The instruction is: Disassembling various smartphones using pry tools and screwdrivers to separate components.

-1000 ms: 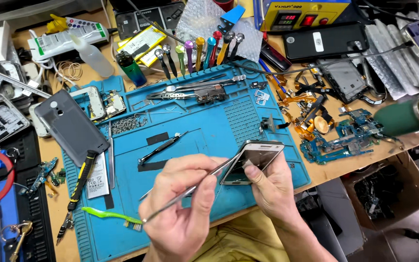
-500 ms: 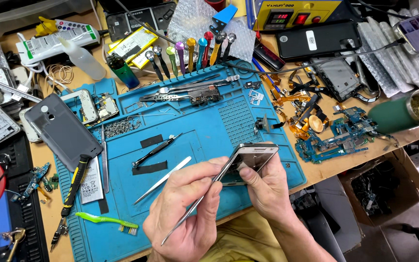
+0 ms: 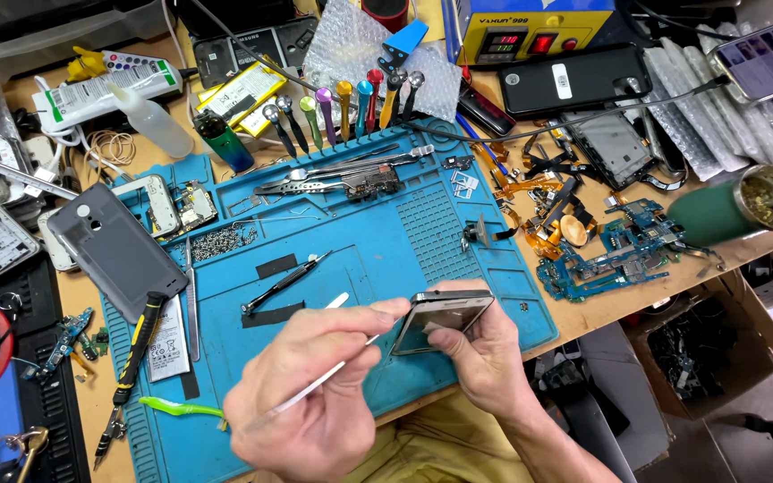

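Pinched in the right hand, a phone frame tilts above the blue mat; left hand grips metal tweezers.

Bright, even overhead light fills the bench; shadows under the hands are soft (barely there). Metal tools glint, edges bow slightly outward, and focus holds sharp throughout.

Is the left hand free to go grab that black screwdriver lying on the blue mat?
Probably not right away. The left hand is already gripping a thin white tool. The black screwdriver lies uncovered on the blue mat just ahead, so nothing blocks the path.
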